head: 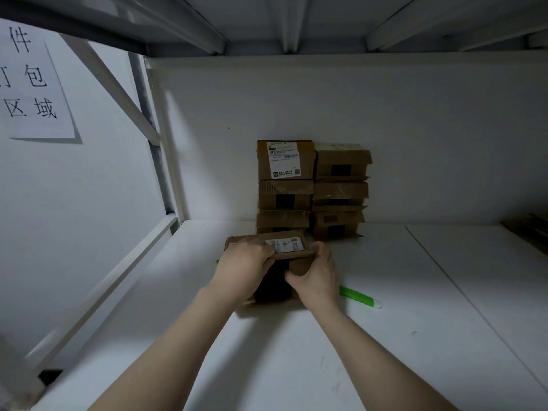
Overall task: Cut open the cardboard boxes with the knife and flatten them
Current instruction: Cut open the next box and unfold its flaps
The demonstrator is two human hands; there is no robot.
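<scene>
I see 1 cardboard box (268, 247) just in front of the stack (311, 188) of 6 boxes. Left hand (243, 266) grips its top edge, fingers curled over. Right hand (318, 278) pinches its right flap. Green knife (360, 297) lies flat, front-right of the stack.

Brown boxes (311, 185), black tape patches; green knife (358, 296), tip perhaps white.

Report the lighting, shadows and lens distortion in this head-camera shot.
Head view: dim, cool light, no glare; the stacked boxes look murky. Head view: the near side of the held box is almost black between the left hand and right hand. Head view: wide-angle lens bows the shelf beams near the edges.
</scene>
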